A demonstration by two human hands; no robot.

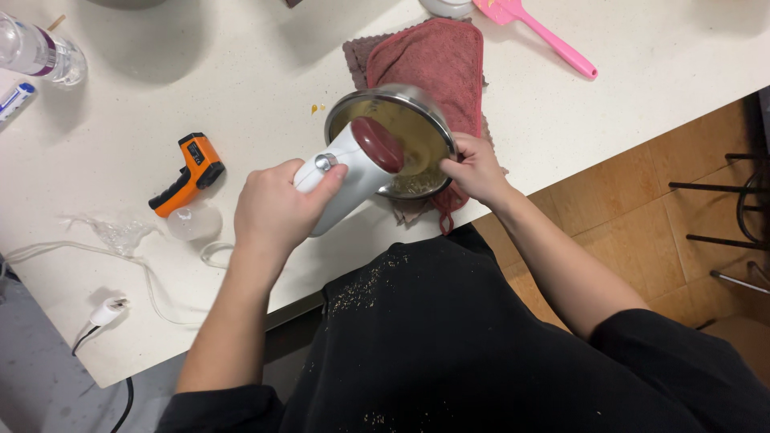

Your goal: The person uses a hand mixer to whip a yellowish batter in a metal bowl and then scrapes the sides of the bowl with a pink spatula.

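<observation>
Nearest the camera, the left hand is wrapping tightly around the handle of a white hand mixer with a dark red end cap, fingers closed around it and thumb resting near the grey button. The mixer looks rigid and moderately heavy, with smooth plastic that could slip in a loose hold, so the handle is the sensible place to take it, as the hand is doing. Its front end is pointing down into a steel bowl; the beaters are hidden.

Just beside it, the right hand is pinching the bowl's near right rim, fingers closed on the edge. The bowl appears thin, stiff and slick, likely to spin or slide unless steadied at the rim. It is holding a pale yellowish batter and sitting on a folded red cloth near the desk edge.

Farther left, an orange infrared thermometer is lying on the desk. Beyond the cloth, a pink spatula is resting.
</observation>
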